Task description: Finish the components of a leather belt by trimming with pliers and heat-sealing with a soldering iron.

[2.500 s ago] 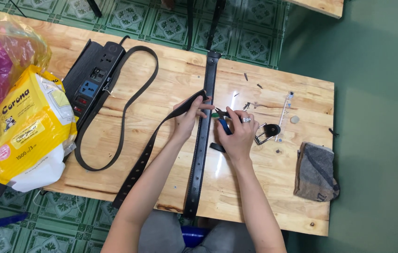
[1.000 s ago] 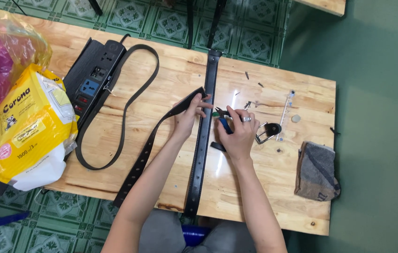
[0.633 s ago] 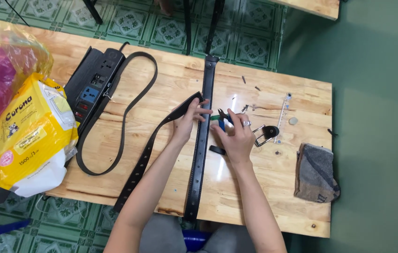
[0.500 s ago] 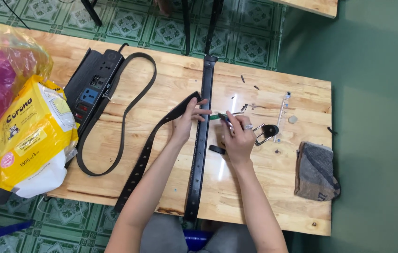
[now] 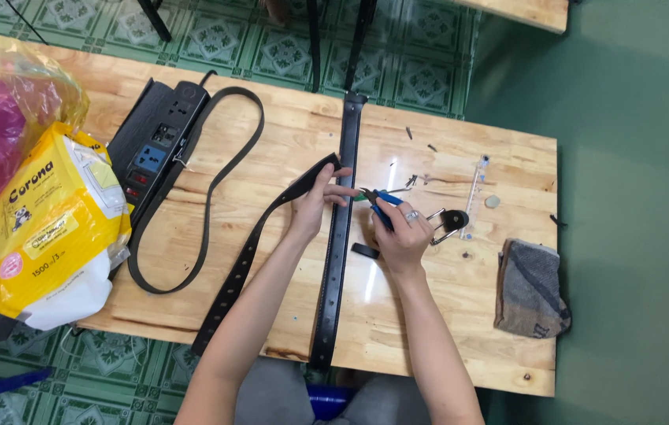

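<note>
My left hand rested on the straight black belt that ran lengthwise down the middle of the wooden desk, from its far edge to the near edge at my lap. The fingers of that hand reached across the strap, their tips pressing it just beside the nose of the pliers. The left grip was not wrapped around anything; it lay partly spread, pinning the belt flat.

My right hand was closed around the blue handles of the pliers, with the tool's tip pointed at the belt's right edge, close to my left fingertips. I could not tell whether the tip actually bit the leather.

A second black belt lay to the left, one end tucked under my left palm, the rest curving in a loop toward a black power strip. Left of that sat a yellow and white plastic package, and behind it a clear bag holding something pink.

To the right of my right hand lay a metal buckle, a small black leather loop just beside the straight belt, a thin clear tube, a coin, and a folded grey cloth near the desk's right edge.
</note>
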